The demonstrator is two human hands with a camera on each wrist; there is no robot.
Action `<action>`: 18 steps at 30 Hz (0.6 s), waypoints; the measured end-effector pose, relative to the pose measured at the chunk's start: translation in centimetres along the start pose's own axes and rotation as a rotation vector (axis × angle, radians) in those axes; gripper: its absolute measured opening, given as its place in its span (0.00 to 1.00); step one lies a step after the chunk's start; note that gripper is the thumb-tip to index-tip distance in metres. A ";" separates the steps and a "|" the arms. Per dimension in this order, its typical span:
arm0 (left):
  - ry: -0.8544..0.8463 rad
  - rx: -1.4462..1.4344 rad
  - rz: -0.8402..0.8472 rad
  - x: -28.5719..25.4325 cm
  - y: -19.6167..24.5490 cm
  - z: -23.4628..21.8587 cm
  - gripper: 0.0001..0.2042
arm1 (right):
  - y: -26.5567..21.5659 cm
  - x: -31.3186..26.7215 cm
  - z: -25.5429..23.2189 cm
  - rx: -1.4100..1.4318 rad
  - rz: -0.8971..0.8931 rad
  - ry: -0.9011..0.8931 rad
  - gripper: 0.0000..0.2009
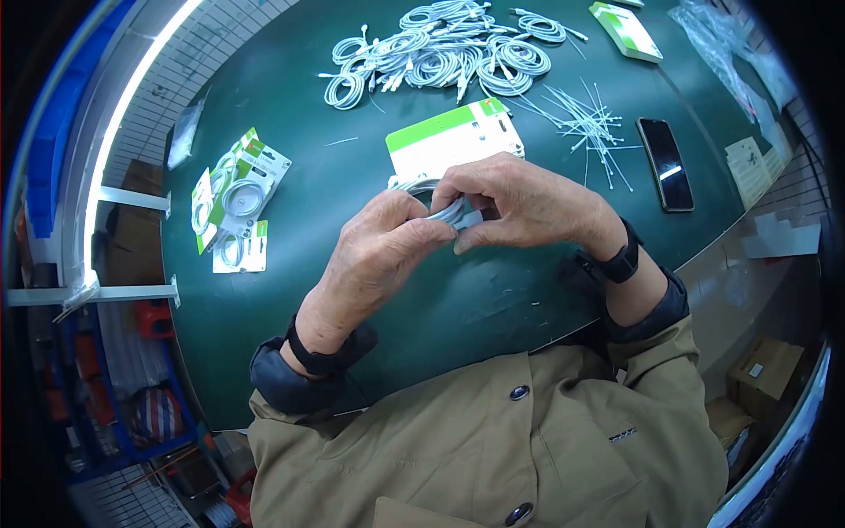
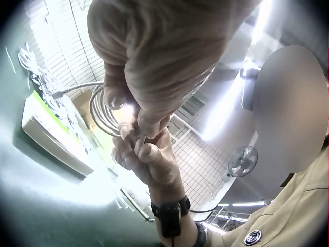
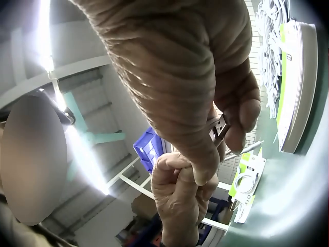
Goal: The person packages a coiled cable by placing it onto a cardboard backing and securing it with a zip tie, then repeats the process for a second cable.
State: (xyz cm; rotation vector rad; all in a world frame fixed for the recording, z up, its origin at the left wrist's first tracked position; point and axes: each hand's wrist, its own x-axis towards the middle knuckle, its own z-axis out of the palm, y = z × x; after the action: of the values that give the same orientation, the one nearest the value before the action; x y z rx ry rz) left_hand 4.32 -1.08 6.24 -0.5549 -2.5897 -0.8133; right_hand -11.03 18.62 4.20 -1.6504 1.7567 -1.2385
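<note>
A coiled white cable (image 1: 451, 212) is held between both hands over the near middle of the table. My left hand (image 1: 380, 239) grips its left side, thumb across the top of the loops. From the other side my right hand (image 1: 526, 204) pinches the coil with thumb and curled fingers. The left wrist view shows the round loops (image 2: 101, 112) hanging beside the fingers. A metal USB plug (image 3: 221, 126) sticks out by the right hand's fingers in the right wrist view. Just beyond the hands lies a stack of green-and-white packaging cards (image 1: 453, 141).
At the back lies a heap of coiled white cables (image 1: 431, 55). Loose white cable ties (image 1: 588, 123) and a phone (image 1: 665, 165) lie to the right. Packaged cables on cards (image 1: 242, 195) sit at the left. A green-and-white pack (image 1: 627, 33) and clear plastic bags (image 1: 735, 53) lie back right.
</note>
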 end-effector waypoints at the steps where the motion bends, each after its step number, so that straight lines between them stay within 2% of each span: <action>1: 0.007 -0.002 -0.003 0.1 -0.1 0.0 0.12 | 0.1 -0.1 0.1 0.001 0.011 0.013 0.22; 5: 0.067 -0.039 0.001 0.5 -0.7 -0.3 0.11 | -0.4 -0.2 -0.1 0.087 0.097 0.125 0.20; 8: 0.125 -0.066 0.046 0.9 -0.9 -0.7 0.11 | 1.3 -0.2 0.9 0.108 -0.174 0.309 0.17; 9: 0.143 -0.072 0.066 1.0 -0.9 -0.8 0.11 | 0.9 -0.2 0.6 0.065 -0.197 0.314 0.16; 12: 0.173 -0.067 0.079 1.3 -0.6 -1.3 0.10 | 1.0 0.4 0.6 -0.103 -0.435 0.464 0.15; 16: 0.211 -0.079 0.122 1.7 -0.6 -1.2 0.10 | 1.0 0.2 1.0 -0.097 -0.477 0.555 0.15; 18: 0.220 -0.096 0.126 1.8 -0.5 -1.1 0.09 | 1.1 0.0 0.9 -0.044 -0.457 0.538 0.14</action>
State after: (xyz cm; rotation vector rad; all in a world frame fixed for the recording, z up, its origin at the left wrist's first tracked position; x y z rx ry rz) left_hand 2.83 -1.67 7.70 -0.6129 -2.3023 -0.9062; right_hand -10.93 18.22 2.82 -1.9419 1.7432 -2.0188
